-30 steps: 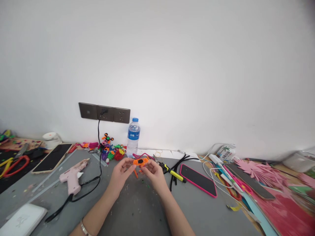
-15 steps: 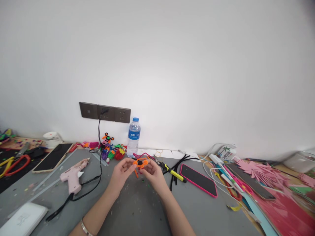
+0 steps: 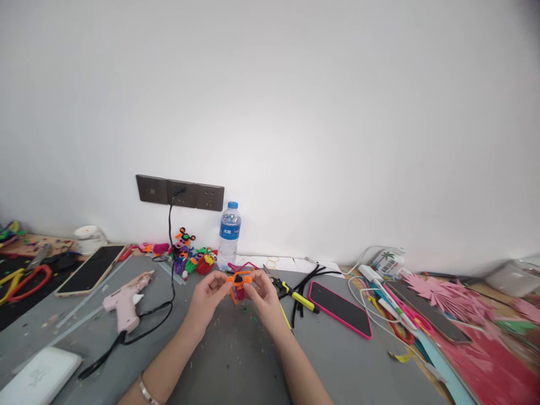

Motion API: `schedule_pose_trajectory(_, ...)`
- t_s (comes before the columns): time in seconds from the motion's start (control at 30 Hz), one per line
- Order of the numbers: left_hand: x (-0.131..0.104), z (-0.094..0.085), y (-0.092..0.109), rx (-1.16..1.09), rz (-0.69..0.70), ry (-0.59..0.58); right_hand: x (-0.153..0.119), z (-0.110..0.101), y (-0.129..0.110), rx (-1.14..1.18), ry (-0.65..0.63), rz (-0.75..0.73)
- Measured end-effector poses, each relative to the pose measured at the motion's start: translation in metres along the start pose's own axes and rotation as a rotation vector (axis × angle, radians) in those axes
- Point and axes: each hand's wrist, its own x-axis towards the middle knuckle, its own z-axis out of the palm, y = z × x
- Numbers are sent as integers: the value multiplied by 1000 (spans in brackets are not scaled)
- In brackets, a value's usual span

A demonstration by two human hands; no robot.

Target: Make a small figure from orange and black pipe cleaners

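Orange pipe-cleaner piece [image 3: 238,283], dark at centre, held above grey mat [image 3: 236,363]. Risk: uneven pull from either side could twist or loosen its loops. Long axis near 9-to-3 o'clock; which side is front, cannot tell. Left hand [image 3: 205,304] pinches the 9 o'clock end, right hand [image 3: 265,299] the 3 o'clock end. Pliers [image 3: 300,297] just past 3: a stray wrist could knock them. Bottle [image 3: 229,233] near 12.
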Motion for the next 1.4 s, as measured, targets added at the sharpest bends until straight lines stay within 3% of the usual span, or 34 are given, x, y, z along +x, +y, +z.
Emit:
schedule_pose_trajectory(0.83, 1, 1, -11, -13, 27, -43, 2, 1, 11, 78, 128, 39)
schedule_pose_trajectory(1.17, 5, 0, -20, -3, 67, -67, -6, 11, 1, 266, 180, 167)
schedule_pose_trajectory(1.4, 3, 2, -19, -11, 61, -58, -9, 16, 6, 286, 207, 136)
